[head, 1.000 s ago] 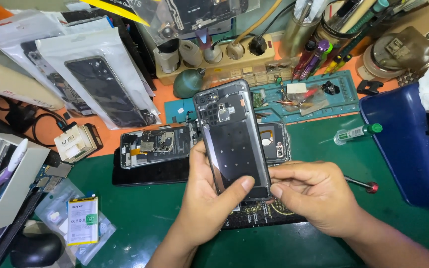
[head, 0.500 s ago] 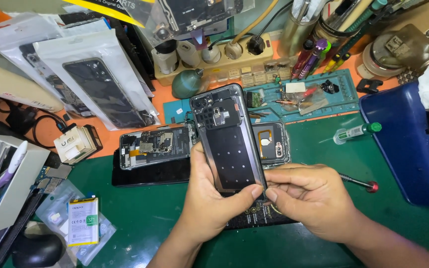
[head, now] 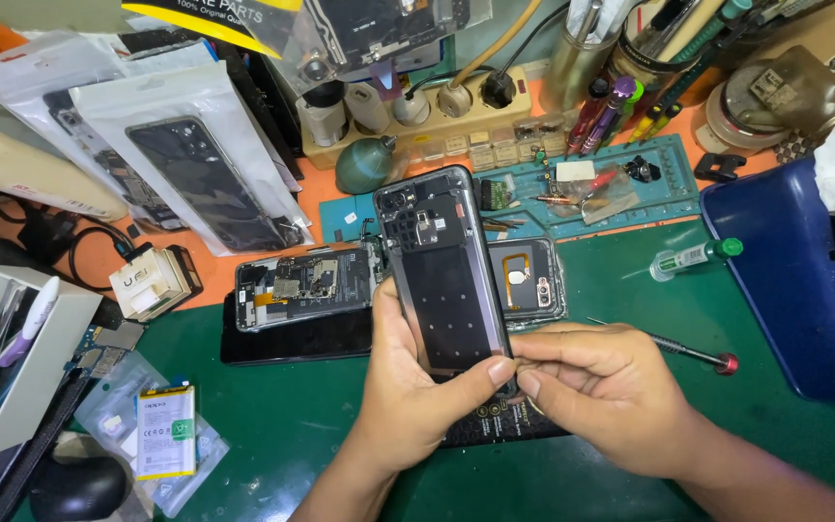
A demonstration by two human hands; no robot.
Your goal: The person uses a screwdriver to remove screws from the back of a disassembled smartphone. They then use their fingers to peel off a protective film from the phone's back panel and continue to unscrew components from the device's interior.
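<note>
My left hand [head: 408, 401] holds a bare dark phone frame [head: 442, 271] upright by its lower part, inner side facing me, thumb across the bottom edge. My right hand [head: 606, 391] pinches at the frame's lower right corner, fingertips meeting the left thumb. Under my hands lies a dark circuit board strip [head: 495, 425] on the green mat [head: 273, 416]. Behind the frame rest an opened phone body [head: 302, 285] with its board exposed and a clear back cover [head: 533, 280].
A screwdriver with a red cap [head: 698, 353] lies right of my hands, a small green-capped tube [head: 693, 256] beyond it. A blue tray [head: 785, 280] stands at right. Bagged phone parts [head: 195, 174], a white box [head: 21, 358] and a battery [head: 166, 430] sit at left.
The frame has tilted slightly more upright and my right fingers have closed in on its lower right corner, meeting the left thumb.
</note>
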